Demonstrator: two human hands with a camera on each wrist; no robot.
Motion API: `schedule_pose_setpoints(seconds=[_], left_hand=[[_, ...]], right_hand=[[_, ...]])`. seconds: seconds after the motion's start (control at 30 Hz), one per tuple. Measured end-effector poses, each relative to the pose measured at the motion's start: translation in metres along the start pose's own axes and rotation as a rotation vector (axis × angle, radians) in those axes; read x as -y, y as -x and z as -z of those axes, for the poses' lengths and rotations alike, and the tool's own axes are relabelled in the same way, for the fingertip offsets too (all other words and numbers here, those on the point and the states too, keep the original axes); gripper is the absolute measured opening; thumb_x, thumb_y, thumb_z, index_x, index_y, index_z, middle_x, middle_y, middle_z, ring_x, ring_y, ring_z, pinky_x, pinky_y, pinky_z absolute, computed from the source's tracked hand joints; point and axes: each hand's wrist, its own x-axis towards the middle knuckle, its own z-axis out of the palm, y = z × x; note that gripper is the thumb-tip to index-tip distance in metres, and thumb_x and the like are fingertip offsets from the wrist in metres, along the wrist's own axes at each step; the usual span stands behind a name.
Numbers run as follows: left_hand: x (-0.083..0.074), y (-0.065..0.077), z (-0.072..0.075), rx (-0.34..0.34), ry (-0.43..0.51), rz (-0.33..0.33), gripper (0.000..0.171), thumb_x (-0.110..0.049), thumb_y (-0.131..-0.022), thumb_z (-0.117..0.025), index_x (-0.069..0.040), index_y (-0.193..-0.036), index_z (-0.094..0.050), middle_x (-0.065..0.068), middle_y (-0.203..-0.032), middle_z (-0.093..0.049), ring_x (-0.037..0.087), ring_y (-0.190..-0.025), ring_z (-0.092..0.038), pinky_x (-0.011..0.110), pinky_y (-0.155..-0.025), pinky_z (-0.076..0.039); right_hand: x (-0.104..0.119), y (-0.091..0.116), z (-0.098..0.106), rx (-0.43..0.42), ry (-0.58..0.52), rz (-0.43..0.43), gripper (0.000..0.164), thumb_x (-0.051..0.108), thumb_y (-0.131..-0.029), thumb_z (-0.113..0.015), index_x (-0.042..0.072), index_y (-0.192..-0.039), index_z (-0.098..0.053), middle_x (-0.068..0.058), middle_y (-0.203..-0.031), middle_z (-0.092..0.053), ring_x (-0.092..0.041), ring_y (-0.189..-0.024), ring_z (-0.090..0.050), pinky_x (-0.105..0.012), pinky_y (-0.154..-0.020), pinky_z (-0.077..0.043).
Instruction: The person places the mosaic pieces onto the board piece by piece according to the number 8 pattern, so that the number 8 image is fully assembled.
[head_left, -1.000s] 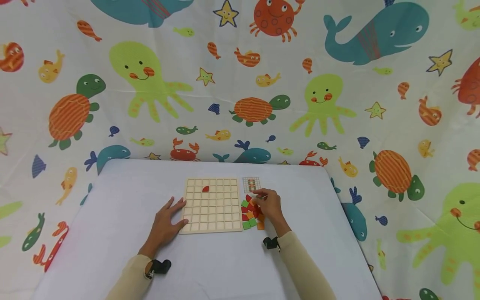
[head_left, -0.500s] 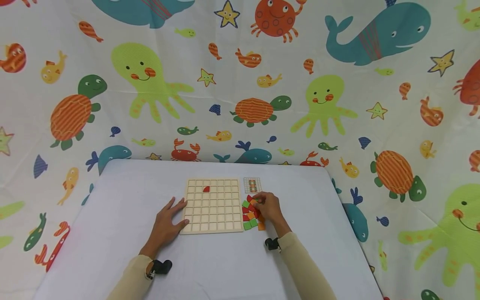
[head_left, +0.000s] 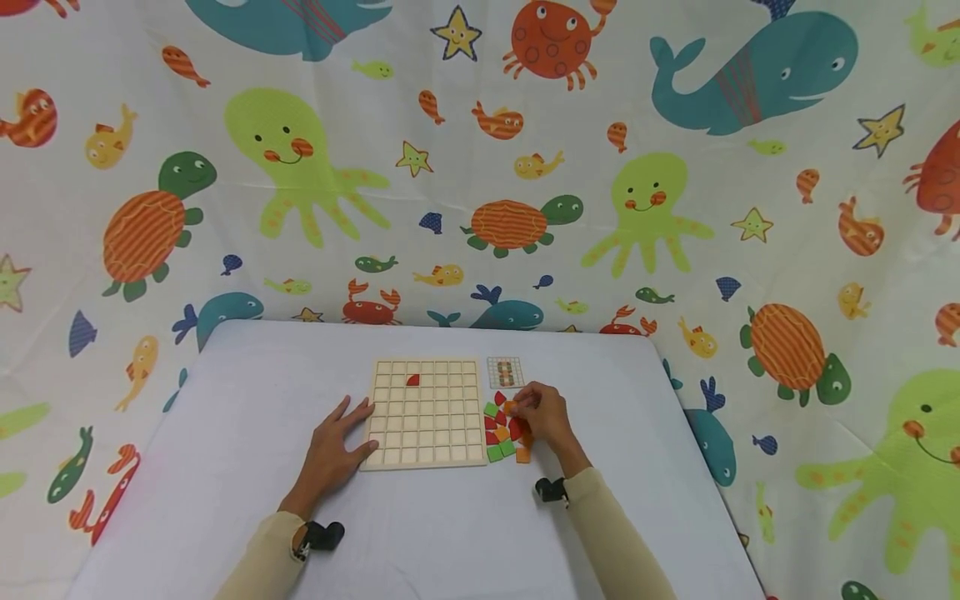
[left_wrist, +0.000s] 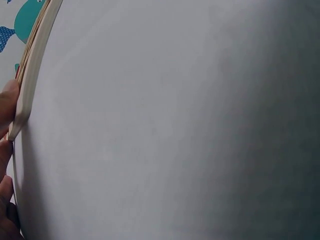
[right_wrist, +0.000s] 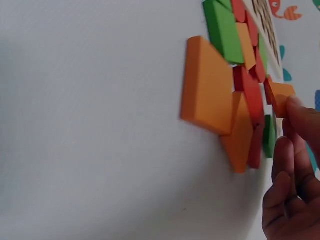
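A square wooden grid board (head_left: pixel 426 423) lies on the white table, with one red quarter-round piece (head_left: pixel 413 380) in a cell of its upper part. My left hand (head_left: pixel 332 442) rests against the board's left edge, fingers spread and fairly straight. In the left wrist view, the thumb (left_wrist: pixel 8 102) touches the board's side (left_wrist: pixel 34 70). Just right of the board, my right hand (head_left: pixel 551 417) is over a loose heap of coloured pieces. Between thumb and finger it pinches a small orange tile (right_wrist: pixel 281 97), raised slightly off the heap. Some pieces are hidden under the hand.
Red pieces (head_left: pixel 515 428), green tiles (head_left: pixel 507 447) and orange tiles (head_left: pixel 522 456) lie close together, right of the board. Behind them is a gridded pattern card (head_left: pixel 505 372). A cloth (head_left: pixel 510 283) printed with sea animals hangs beyond the table's far edge.
My right hand has shifted slightly right and toward me, uncovering more of the heap, with an orange tile at its fingertips. The left hand and the red piece on the board stay put.
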Motion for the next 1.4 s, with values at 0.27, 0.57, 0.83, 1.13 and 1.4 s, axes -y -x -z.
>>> schedule_pose_setpoints(seconds=[0.27,0.57,0.83,1.13,1.4], left_hand=[[0.002,0.001,0.000,-0.006,-0.006,-0.007,0.069,-0.016,-0.088,-0.084,-0.006,-0.151,-0.058,0.012,-0.163,-0.051,0.050,-0.159,-0.029,0.073,-0.125,-0.024],[0.001,0.003,-0.001,0.003,-0.015,0.013,0.069,-0.017,-0.089,-0.083,-0.007,-0.152,-0.057,0.012,-0.163,-0.050,0.049,-0.160,-0.027,0.072,-0.126,-0.024],[0.000,0.002,-0.002,-0.006,-0.012,-0.006,0.068,-0.016,-0.090,-0.083,-0.007,-0.152,-0.057,0.011,-0.164,-0.050,0.049,-0.160,-0.028,0.072,-0.126,-0.025],[-0.007,0.006,-0.001,-0.039,-0.003,-0.031,0.066,-0.016,-0.089,-0.084,-0.005,-0.149,-0.060,0.013,-0.161,-0.053,0.051,-0.157,-0.031,0.074,-0.123,-0.027],[-0.004,0.005,-0.001,-0.059,-0.022,-0.048,0.067,-0.016,-0.088,-0.085,-0.006,-0.149,-0.060,0.013,-0.160,-0.054,0.051,-0.157,-0.033,0.074,-0.122,-0.029]], right_hand=[[0.022,-0.001,-0.017,-0.022,-0.089,0.054,0.013,0.016,-0.095,-0.081,0.015,-0.105,-0.073,-0.005,-0.095,-0.069,-0.021,-0.089,-0.060,-0.023,-0.072,-0.053],[0.050,-0.009,-0.062,-0.010,-0.104,0.177,0.010,0.013,-0.093,-0.082,0.014,-0.098,-0.074,-0.004,-0.088,-0.069,-0.018,-0.080,-0.059,-0.024,-0.068,-0.052],[0.074,-0.021,-0.098,-0.007,-0.094,0.205,0.010,0.017,-0.092,-0.084,0.016,-0.094,-0.074,-0.002,-0.085,-0.070,-0.015,-0.078,-0.061,-0.027,-0.066,-0.051],[0.087,-0.033,-0.128,-0.030,0.031,0.186,0.011,0.022,-0.092,-0.084,0.022,-0.091,-0.074,0.004,-0.081,-0.072,-0.009,-0.073,-0.063,-0.025,-0.061,-0.047],[0.094,-0.034,-0.131,-0.050,0.064,0.187,0.009,0.021,-0.093,-0.082,0.020,-0.092,-0.073,0.003,-0.080,-0.072,-0.011,-0.070,-0.063,-0.026,-0.057,-0.046]])
